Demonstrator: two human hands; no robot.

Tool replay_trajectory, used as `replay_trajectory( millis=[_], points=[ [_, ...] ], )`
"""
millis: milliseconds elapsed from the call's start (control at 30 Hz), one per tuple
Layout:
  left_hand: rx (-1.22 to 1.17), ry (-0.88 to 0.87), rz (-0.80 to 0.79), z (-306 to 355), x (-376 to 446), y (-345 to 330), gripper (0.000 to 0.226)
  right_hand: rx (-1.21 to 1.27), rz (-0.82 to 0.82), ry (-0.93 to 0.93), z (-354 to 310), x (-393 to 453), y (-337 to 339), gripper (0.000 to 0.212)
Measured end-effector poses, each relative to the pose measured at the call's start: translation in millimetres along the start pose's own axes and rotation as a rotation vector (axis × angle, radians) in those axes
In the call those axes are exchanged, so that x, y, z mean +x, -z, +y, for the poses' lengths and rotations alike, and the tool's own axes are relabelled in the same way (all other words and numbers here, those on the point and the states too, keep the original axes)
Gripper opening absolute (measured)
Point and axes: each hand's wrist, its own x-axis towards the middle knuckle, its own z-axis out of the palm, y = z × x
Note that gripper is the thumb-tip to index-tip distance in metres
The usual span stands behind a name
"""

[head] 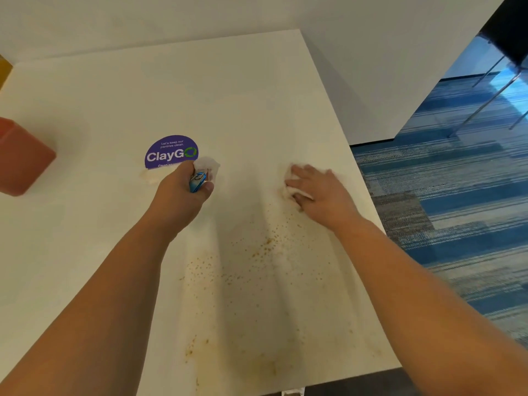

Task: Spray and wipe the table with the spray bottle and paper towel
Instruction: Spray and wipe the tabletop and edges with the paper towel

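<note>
left hand [183, 192] fisted, right hand [317, 192] flat, arms outstretched

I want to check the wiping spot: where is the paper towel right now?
The paper towel lies flat on the table under the right hand, near the table's right edge, just beyond the brown specks.

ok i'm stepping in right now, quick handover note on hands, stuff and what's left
Left hand grips the spray bottle above the table, by the purple sticker.
Right hand presses the paper towel flat near the table's right edge.
Done: cannot tell how much.
Left: brown specks across the near half need wiping.
</note>
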Motion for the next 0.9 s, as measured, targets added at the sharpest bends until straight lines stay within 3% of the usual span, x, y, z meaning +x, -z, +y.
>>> replay_trajectory(
  millis=[233, 467, 633, 733, 900],
  points=[
    [-0.019, -0.013, 0.006, -10, -19, 13, 0.040, -0.021, 0.210, -0.251, 15, 18, 8, 0.031],
    [-0.006, 0.013, 0.003, -18, -38, 22, 0.041, 0.094, 0.005, 0.040, -31, -20, -13, 0.033],
    [-0.019, 0.016, -0.002, -24, -50, 29, 0.043, 0.081, 0.149, -0.154, 5, -35, -5, 0.036],
    [-0.020, 0.019, 0.004, -25, -56, 30, 0.043, -0.026, 0.169, -0.237, -18, -8, -6, 0.032],
    [-0.036, 0.029, 0.003, -31, -65, 31, 0.041, 0.081, -0.031, 0.078, -75, -29, -23, 0.027]
  ],
)
